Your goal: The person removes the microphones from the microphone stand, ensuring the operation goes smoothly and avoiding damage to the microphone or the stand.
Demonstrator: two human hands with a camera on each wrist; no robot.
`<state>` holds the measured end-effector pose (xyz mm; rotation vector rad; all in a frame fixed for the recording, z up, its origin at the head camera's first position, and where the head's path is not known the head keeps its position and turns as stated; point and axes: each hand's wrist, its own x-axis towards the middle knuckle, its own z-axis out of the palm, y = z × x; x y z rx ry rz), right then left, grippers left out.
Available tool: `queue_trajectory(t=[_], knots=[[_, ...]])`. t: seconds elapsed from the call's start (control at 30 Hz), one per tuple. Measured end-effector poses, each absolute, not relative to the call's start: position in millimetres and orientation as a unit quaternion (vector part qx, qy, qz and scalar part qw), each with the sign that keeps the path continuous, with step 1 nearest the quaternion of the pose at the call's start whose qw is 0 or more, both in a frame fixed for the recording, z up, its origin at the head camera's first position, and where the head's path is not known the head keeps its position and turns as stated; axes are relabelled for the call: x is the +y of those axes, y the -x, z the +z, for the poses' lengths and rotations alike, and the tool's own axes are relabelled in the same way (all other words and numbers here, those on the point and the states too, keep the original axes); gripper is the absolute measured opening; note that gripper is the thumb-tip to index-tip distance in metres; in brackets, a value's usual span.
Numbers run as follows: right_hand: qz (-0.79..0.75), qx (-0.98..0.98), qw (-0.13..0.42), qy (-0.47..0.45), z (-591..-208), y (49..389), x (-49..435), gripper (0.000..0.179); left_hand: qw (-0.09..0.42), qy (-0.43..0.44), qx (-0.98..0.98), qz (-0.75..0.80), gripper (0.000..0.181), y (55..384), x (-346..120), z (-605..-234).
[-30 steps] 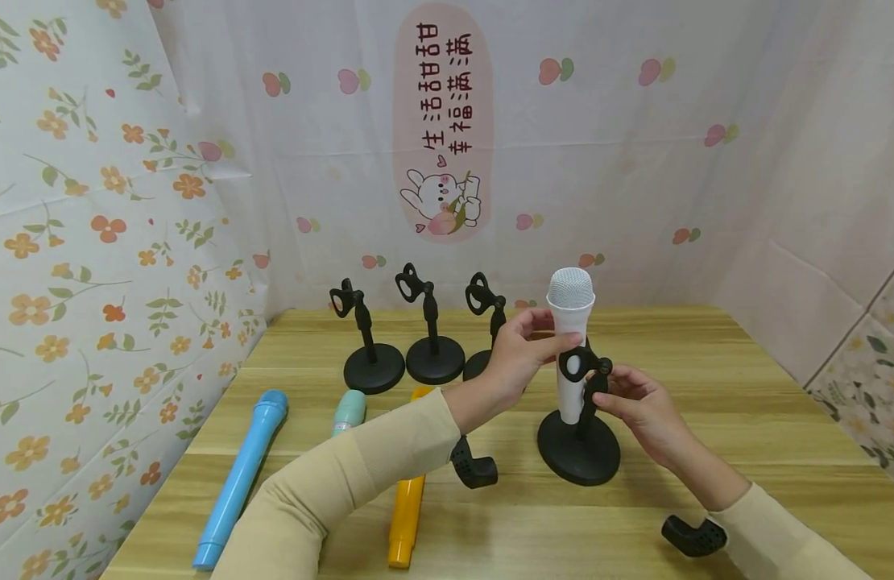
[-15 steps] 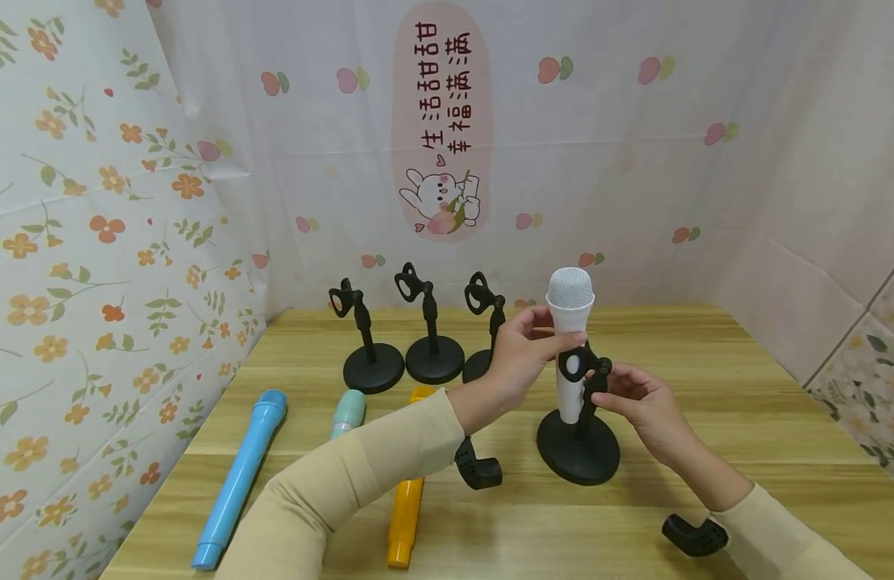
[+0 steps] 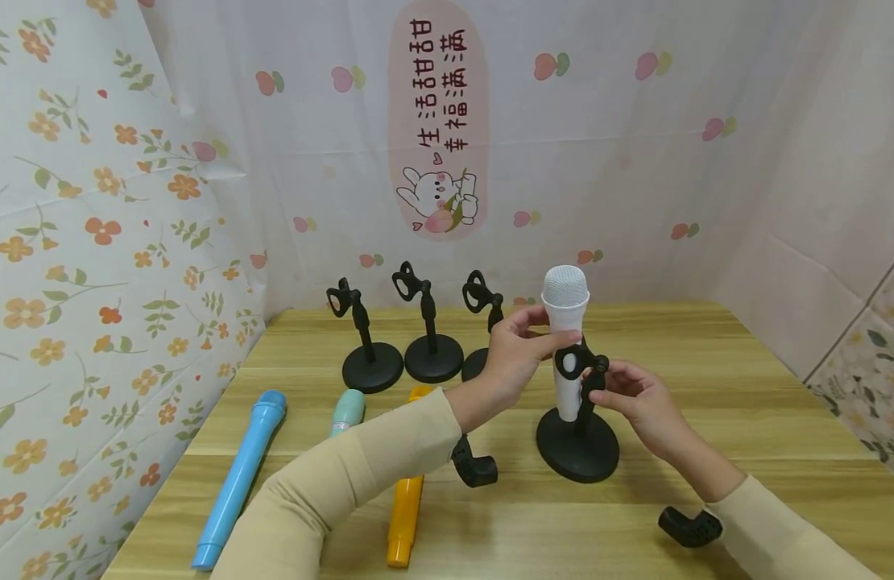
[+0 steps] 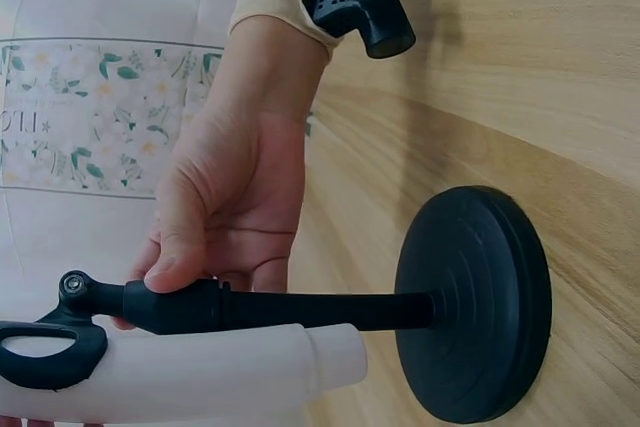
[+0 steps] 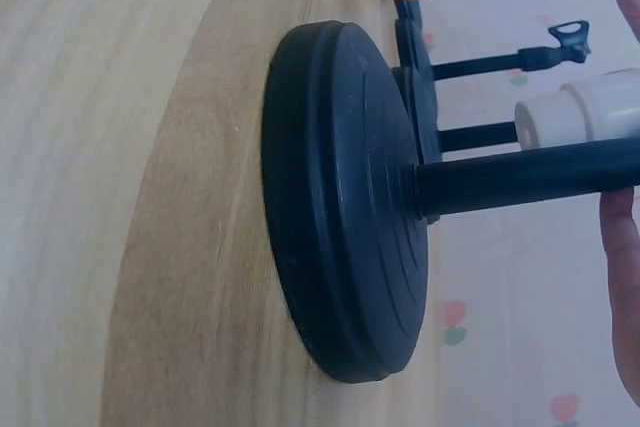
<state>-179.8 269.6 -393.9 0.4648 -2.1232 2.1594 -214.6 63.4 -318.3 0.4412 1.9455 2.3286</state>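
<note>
A white microphone with a pale mesh head stands nearly upright in the clip of a black desk stand. My left hand pinches the microphone's body below the head, thumb in front. From the right, my right hand grips the stand's post below the clip joint. The left wrist view shows the microphone through the clip ring, its tail end beside the post. The stand's round base rests on the table in the right wrist view. Most of the left fingers are hidden behind the microphone.
Several black stands with bare clips, one a stand, line the table's back. A blue microphone, a mint microphone and an orange microphone lie at left, the latter two partly under the left arm. A patterned curtain closes the back.
</note>
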Motion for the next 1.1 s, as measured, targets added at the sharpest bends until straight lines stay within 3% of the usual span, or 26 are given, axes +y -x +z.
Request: queue_trajectory(t=[0.63, 1.1], knots=[[0.692, -0.703, 0.066, -0.153, -397.8, 180.2, 263.1, 0.027, 0.01, -0.168, 0.627, 0.76, 0.031, 220.1, 61.0, -325.1], [0.693, -0.7, 0.069, -0.159, -400.6, 179.6, 266.4, 0.026, 0.03, -0.192, 0.615, 0.765, 0.027, 221.2, 57.7, -318.1]])
